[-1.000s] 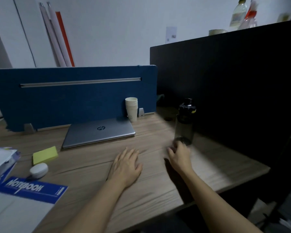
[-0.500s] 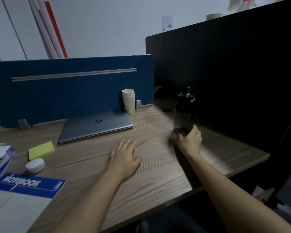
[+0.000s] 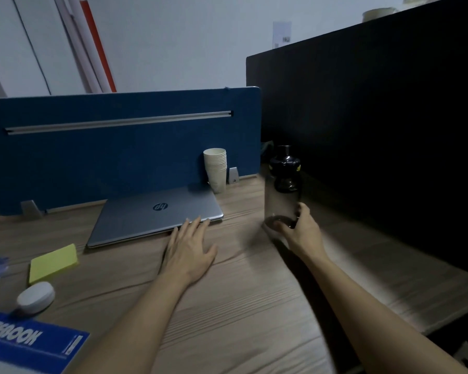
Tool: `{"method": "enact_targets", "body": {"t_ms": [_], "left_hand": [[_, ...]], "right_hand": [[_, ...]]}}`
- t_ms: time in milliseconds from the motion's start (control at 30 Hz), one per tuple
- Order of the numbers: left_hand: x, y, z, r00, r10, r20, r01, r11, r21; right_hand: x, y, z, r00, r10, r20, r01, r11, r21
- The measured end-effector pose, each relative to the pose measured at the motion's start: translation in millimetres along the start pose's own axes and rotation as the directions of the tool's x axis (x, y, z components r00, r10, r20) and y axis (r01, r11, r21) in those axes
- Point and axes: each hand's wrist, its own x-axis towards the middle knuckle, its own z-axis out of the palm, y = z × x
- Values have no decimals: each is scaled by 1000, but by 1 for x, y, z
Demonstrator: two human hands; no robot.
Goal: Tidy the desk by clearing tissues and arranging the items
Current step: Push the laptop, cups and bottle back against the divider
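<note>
Head view, right hand: fingers wrapped round the base of the bottle, which stands upright near the dark partition.
Left hand: flat and open on the desk, holding nothing, fingertips at the front edge of the laptop.
Just changed: a second ago the right hand was only reaching for the bottle; now it has it gripped and nudged back toward the partition. The left hand has slid up to the laptop.
Meaning: I'd say the arranging is under way, bottle first.
Tissues: none clearly in sight.
Around: cups stacked by the blue screen; sticky pad, a small white case and a notebook at far left.
In the way: nothing round the bottle; its path looks open.
</note>
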Motion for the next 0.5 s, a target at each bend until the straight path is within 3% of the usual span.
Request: {"method": "enact_targets", "body": {"t_ms": [500], "left_hand": [[78, -26, 19, 984, -91, -152, 96, 995, 29]], "right_hand": [[76, -23, 85, 991, -115, 62, 114, 993, 25]]}}
